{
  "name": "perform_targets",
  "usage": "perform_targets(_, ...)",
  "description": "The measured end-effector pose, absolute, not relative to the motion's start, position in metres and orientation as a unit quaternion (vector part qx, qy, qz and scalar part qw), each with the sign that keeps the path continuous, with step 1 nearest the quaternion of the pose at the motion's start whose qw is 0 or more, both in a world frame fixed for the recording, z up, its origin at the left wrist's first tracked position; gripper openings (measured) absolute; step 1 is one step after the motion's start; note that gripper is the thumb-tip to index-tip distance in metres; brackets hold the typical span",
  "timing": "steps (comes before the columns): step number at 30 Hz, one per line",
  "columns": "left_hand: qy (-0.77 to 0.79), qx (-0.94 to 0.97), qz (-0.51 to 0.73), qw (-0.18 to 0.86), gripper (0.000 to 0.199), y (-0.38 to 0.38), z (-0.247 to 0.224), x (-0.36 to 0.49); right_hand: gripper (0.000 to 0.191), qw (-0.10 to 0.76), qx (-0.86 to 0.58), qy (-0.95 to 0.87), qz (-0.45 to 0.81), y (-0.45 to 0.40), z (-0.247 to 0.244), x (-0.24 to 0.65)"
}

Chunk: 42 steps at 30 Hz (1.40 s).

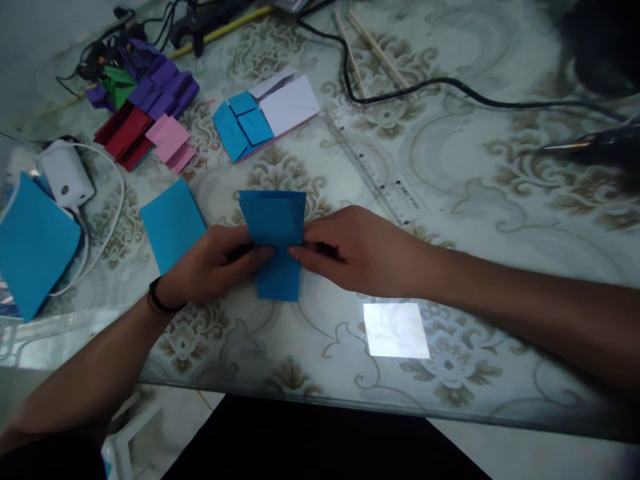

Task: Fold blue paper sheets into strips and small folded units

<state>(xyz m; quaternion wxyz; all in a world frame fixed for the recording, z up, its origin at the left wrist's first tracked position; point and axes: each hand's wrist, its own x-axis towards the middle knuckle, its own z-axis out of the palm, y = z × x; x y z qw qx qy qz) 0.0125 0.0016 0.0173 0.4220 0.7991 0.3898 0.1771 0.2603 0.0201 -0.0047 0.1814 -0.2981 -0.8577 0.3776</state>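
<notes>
Over the counter [320,360], left hand [213,267] and right hand [353,250] pinch part-folded blue paper [279,277] between fingers; pink piece [170,141] folded, blue sheet [173,223] flat.

Your floral table [480,193], dimly lit
A bright patch [397,331] gleams near you; pale floor [540,450] shows below, grey wall [40,27] upper left.

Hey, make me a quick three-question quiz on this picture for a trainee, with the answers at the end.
1. True or false: only the right hand holds the folded blue paper.
2. How many wooden sticks lie by the black cable?
3. Which wrist wears the dark band: A, right; B, left; C, both?

Key:
1. False; the left hand and right hand both hold the folded blue paper.
2. Two.
3. B.
</notes>
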Motion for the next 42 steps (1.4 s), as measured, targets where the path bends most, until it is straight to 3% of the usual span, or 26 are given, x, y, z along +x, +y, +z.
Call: perform_targets(42, 0.408, 0.786, 0.165, 0.434, 0.027, 0.0007, 0.0137, 0.0087, 0.037, 0.183, -0.301, -0.855, 0.38, 0.02, -0.0058, 0.2601)
